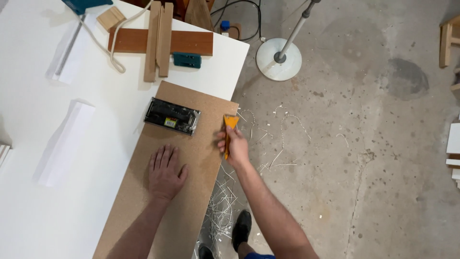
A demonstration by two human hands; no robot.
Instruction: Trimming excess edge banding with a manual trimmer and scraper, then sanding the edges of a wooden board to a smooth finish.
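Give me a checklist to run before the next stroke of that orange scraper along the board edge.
1. Left hand flat on the board, steadying it: ok.
2. Right hand gripping the scraper: ok.
3. Scraper at the board's right edge: ok.
4. Left hand away from the scraper: ok.
5. Black case on the board, off the edge: ok.
6. Blade condition: cannot tell.

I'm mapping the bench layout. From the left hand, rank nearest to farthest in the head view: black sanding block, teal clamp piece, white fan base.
Measured from the left hand:
1. Black sanding block, just ahead on the brown board.
2. Teal clamp piece, farther up the white table.
3. White fan base, on the floor, far right.
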